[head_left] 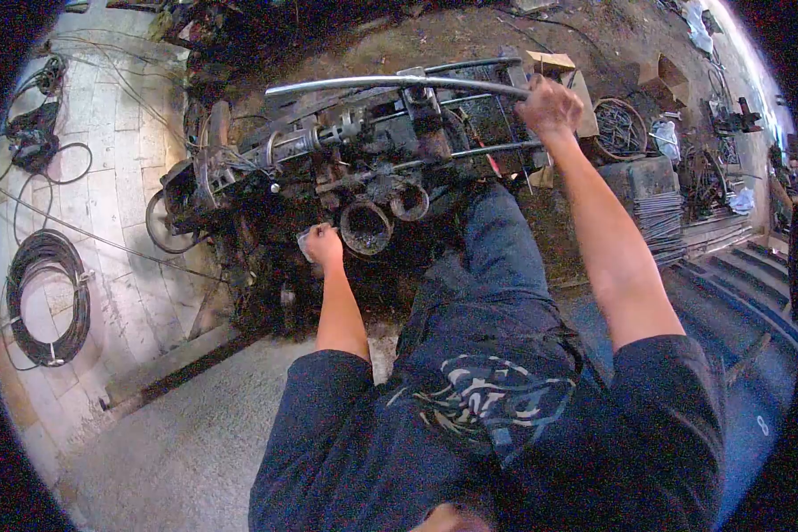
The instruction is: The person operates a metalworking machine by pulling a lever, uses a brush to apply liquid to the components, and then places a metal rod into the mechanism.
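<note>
My right hand [550, 106] is closed around the end of a long, slightly bent metal lever bar [372, 84] that runs across the top of a dark, greasy bending machine [346, 160]. My left hand [324, 246] is lower down at the machine's near side, gripping a small pale piece, partly hidden by my fingers. Right beside this hand lie two short rusty metal rings [366, 228], one behind the other [410, 202]. My jeans leg [496, 266] stretches toward the machine.
A coil of black cable [49, 297] lies on the tiled floor at left, with more wires [35, 133] behind it. Stacked metal rods [661, 226], a wire bundle [619, 129] and cardboard boxes [559, 66] stand at right. Steps [736, 275] descend at the far right.
</note>
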The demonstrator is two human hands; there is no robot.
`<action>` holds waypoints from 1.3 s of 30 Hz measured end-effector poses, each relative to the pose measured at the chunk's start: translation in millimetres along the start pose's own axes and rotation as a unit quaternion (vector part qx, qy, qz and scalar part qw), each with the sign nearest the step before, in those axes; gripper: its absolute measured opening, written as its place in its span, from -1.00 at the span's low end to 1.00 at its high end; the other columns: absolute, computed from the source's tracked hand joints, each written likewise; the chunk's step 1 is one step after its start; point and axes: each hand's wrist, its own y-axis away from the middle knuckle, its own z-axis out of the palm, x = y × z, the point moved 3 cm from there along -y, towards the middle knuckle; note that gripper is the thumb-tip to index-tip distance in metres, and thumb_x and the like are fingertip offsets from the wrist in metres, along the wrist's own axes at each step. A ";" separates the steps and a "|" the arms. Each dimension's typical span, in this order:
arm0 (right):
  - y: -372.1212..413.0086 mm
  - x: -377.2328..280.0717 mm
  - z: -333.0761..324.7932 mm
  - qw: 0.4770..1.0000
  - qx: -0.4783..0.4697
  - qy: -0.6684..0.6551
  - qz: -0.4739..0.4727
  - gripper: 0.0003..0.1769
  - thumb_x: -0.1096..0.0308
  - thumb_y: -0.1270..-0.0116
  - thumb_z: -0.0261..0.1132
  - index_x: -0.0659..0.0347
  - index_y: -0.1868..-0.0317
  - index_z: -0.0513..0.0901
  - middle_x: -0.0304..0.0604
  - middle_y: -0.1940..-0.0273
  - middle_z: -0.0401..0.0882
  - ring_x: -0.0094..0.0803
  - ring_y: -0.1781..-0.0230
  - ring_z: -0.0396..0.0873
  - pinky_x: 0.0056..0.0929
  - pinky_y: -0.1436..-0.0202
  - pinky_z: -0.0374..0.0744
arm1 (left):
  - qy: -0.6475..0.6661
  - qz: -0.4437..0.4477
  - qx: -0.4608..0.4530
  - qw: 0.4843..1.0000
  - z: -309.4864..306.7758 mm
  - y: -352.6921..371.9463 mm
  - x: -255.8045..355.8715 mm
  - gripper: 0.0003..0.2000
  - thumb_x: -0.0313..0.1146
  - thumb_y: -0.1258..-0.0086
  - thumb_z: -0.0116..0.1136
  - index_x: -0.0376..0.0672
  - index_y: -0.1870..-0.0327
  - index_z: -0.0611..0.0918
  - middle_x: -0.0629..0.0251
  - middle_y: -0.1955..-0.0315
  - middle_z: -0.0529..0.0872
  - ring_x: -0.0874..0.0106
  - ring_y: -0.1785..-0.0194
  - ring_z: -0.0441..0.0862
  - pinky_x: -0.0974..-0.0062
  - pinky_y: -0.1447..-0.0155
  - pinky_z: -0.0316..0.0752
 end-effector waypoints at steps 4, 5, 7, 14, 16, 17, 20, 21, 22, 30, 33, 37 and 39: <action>0.6 -0.6 1.9 1.000 0.002 -0.001 0.010 -0.65 0.06 0.13 0.37 0.05 0.33 0.64 -0.09 0.42 0.66 -0.18 0.39 0.65 -0.23 0.27 0.60 | 0.124 0.014 0.025 0.992 15.7 -20.2 -31.6 -0.82 -0.29 -0.20 0.11 -0.22 0.46 0.62 0.30 0.53 0.73 0.41 0.41 0.64 0.45 0.22 0.42; -0.6 0.8 4.5 1.000 0.006 -0.002 0.013 -0.64 0.04 0.13 0.37 0.05 0.33 0.64 -0.10 0.42 0.66 -0.19 0.39 0.65 -0.24 0.28 0.59 | 0.063 -0.002 0.029 0.998 6.4 -9.9 -13.3 -0.81 -0.28 -0.20 0.09 -0.22 0.46 0.63 0.30 0.53 0.73 0.41 0.41 0.63 0.45 0.21 0.42; -4.3 -1.5 1.8 0.999 -0.029 0.002 0.035 -0.65 0.08 0.11 0.38 0.01 0.29 0.64 -0.15 0.33 0.66 -0.19 0.30 0.64 -0.23 0.22 0.58 | 0.001 -0.020 0.034 0.999 0.3 -2.0 0.8 -0.80 -0.27 -0.20 0.08 -0.22 0.47 0.63 0.29 0.54 0.72 0.41 0.42 0.62 0.45 0.20 0.41; -2.6 0.1 2.9 0.999 -0.029 -0.014 0.026 -0.65 0.13 0.12 0.38 -0.03 0.25 0.64 -0.19 0.24 0.66 -0.21 0.21 0.63 -0.23 0.15 0.57 | -0.008 0.000 0.028 1.000 -8.9 6.8 17.3 -0.75 -0.21 -0.21 0.03 -0.19 0.37 0.66 0.30 0.51 0.73 0.33 0.35 0.62 0.37 0.15 0.43; -2.6 2.1 11.0 1.000 0.011 -0.016 0.013 -0.69 0.10 0.12 0.37 0.01 0.33 0.64 -0.16 0.33 0.66 -0.21 0.29 0.64 -0.24 0.21 0.58 | -0.075 -0.010 0.024 0.997 -12.0 8.1 21.5 -0.75 -0.21 -0.27 -0.01 -0.17 0.31 0.65 0.33 0.46 0.74 0.31 0.27 0.62 0.32 0.12 0.46; -1.9 2.8 13.4 0.999 0.052 -0.017 0.000 -0.71 0.08 0.11 0.36 0.04 0.41 0.64 -0.14 0.41 0.66 -0.22 0.37 0.65 -0.25 0.28 0.58 | -0.061 -0.021 0.019 0.998 -5.9 1.4 10.6 -0.74 -0.20 -0.27 -0.01 -0.17 0.31 0.65 0.35 0.46 0.74 0.31 0.27 0.62 0.31 0.12 0.46; -1.4 2.3 12.8 0.999 0.043 -0.020 0.001 -0.73 0.09 0.12 0.36 0.04 0.42 0.65 -0.12 0.39 0.66 -0.22 0.37 0.65 -0.24 0.28 0.59 | -0.047 -0.040 0.003 0.998 -5.9 1.8 14.2 -0.74 -0.19 -0.27 -0.01 -0.17 0.31 0.65 0.35 0.44 0.74 0.29 0.26 0.62 0.30 0.11 0.46; -1.1 1.1 10.6 0.999 0.044 -0.019 0.002 -0.73 0.09 0.12 0.36 0.04 0.42 0.65 -0.12 0.39 0.66 -0.22 0.37 0.65 -0.24 0.28 0.59 | -0.049 -0.052 -0.008 0.997 -7.1 2.6 16.8 -0.73 -0.19 -0.27 -0.01 -0.17 0.31 0.65 0.35 0.43 0.74 0.28 0.25 0.62 0.30 0.11 0.46; -0.6 0.2 9.0 0.999 0.033 -0.014 0.011 -0.73 0.10 0.13 0.36 0.04 0.42 0.66 -0.11 0.39 0.67 -0.21 0.37 0.65 -0.24 0.28 0.59 | -0.048 -0.051 -0.007 0.998 -2.6 -1.3 10.9 -0.73 -0.19 -0.27 -0.01 -0.17 0.31 0.65 0.35 0.43 0.74 0.28 0.25 0.62 0.30 0.11 0.46; 1.5 -3.4 2.4 0.999 0.041 -0.002 0.003 -0.70 0.08 0.12 0.36 0.03 0.38 0.64 -0.11 0.41 0.66 -0.19 0.39 0.65 -0.23 0.28 0.59 | -0.077 0.004 0.038 0.996 -15.6 12.1 29.3 -0.73 -0.21 -0.25 -0.02 -0.19 0.33 0.67 0.22 0.42 0.73 0.18 0.24 0.61 0.25 0.11 0.45; -0.9 -2.1 4.1 0.999 0.045 0.001 0.003 -0.68 0.07 0.13 0.37 0.02 0.36 0.62 -0.12 0.42 0.65 -0.20 0.40 0.65 -0.24 0.29 0.59 | -0.046 -0.001 0.023 0.999 3.6 -10.4 -5.5 -0.74 -0.22 -0.23 -0.01 -0.18 0.33 0.67 0.20 0.40 0.72 0.17 0.24 0.61 0.24 0.11 0.44; -1.6 -0.5 9.5 0.999 0.041 0.020 -0.004 -0.68 0.06 0.13 0.37 0.02 0.37 0.62 -0.14 0.43 0.64 -0.20 0.40 0.65 -0.23 0.28 0.59 | -0.029 0.027 0.077 0.996 5.8 -11.4 -8.0 -0.76 -0.24 -0.15 0.04 -0.20 0.45 0.69 0.29 0.55 0.73 0.32 0.42 0.60 0.43 0.21 0.43; -0.9 -3.4 5.2 0.999 0.048 0.016 -0.008 -0.68 0.06 0.12 0.35 0.03 0.36 0.62 -0.14 0.44 0.64 -0.20 0.40 0.65 -0.23 0.28 0.59 | 0.005 0.024 0.062 0.998 0.9 -4.7 2.2 -0.76 -0.25 -0.15 0.05 -0.21 0.45 0.68 0.27 0.54 0.73 0.34 0.42 0.60 0.43 0.21 0.43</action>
